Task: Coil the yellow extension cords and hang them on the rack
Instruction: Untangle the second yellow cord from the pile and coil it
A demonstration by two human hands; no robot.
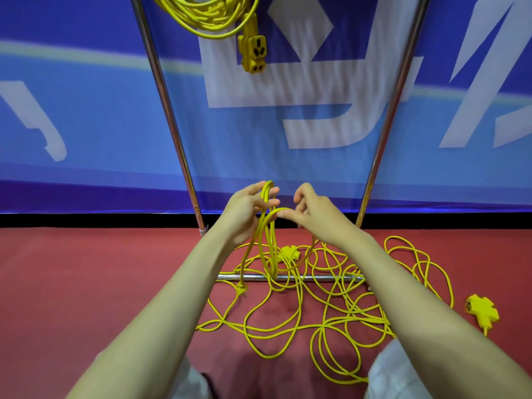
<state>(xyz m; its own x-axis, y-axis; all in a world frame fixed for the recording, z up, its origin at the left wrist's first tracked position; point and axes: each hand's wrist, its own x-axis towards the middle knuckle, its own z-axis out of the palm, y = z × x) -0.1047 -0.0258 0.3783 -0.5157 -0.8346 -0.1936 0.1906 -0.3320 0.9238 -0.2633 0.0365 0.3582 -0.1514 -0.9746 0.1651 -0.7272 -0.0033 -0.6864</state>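
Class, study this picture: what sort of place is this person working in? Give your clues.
Probably an indoor event or sports hall: a red carpeted floor, a large blue printed banner behind, and a metal rack with a coiled yellow cord hanging.

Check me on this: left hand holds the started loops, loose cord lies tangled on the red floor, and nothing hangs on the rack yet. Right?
Not quite. A finished coil already hangs at the top of the rack, its socket block dangling below; the head view shows it. The rest stands: the left hand holds the started loops, and loose cord lies tangled on the red floor.
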